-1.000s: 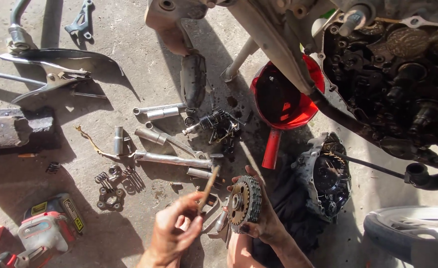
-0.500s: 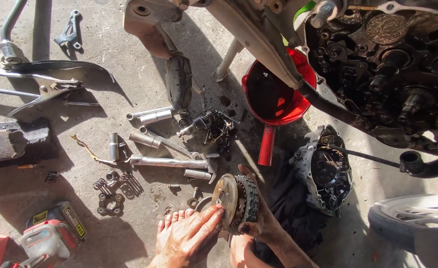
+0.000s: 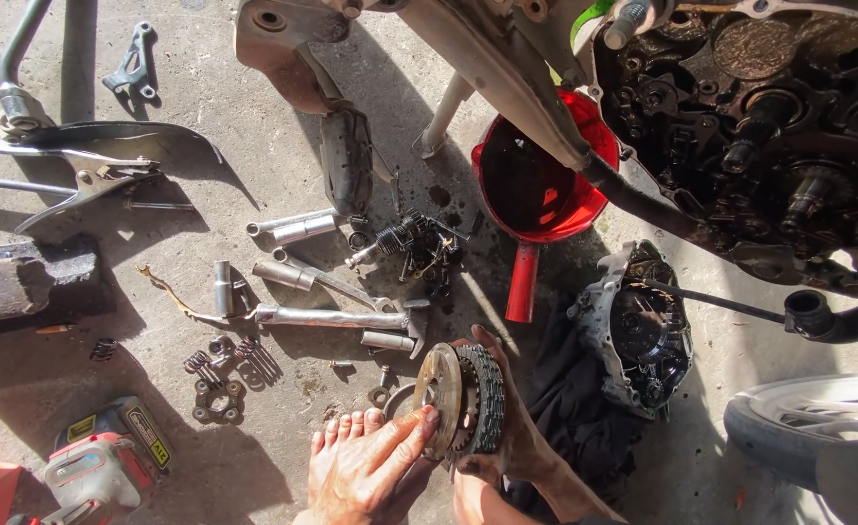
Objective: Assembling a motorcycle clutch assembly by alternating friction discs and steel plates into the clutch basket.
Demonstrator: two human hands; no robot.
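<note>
- The stack of clutch discs [image 3: 468, 401] stands on edge low on the concrete floor [image 3: 254, 87], near its bottom edge, between the two hands.
- The right hand [image 3: 521, 428] cups the stack from behind, fingers [image 3: 492, 352] curled over its toothed rim and closed on it.
- The left hand [image 3: 366, 462] lies flat and open, its fingers [image 3: 404, 433] pressed against the face of the front disc rather than wrapped around anything.
- Judging by this, the step in hand is squaring up or separating the front disc from the pack; the next move would call for a steady hold by the right hand while the left shifts the disc evenly, so the stack does not slip apart.
- Just above the stack lie sockets and an extension bar [image 3: 332, 316]; to their left, small springs [image 3: 244, 355] and a star-shaped plate [image 3: 220, 401].
- Further out: a red funnel [image 3: 541, 190] under the open engine [image 3: 769, 146], a greasy engine cover [image 3: 638, 331] on a dark rag to the right, and a cordless drill [image 3: 98, 467] at the floor's bottom-left corner.
</note>
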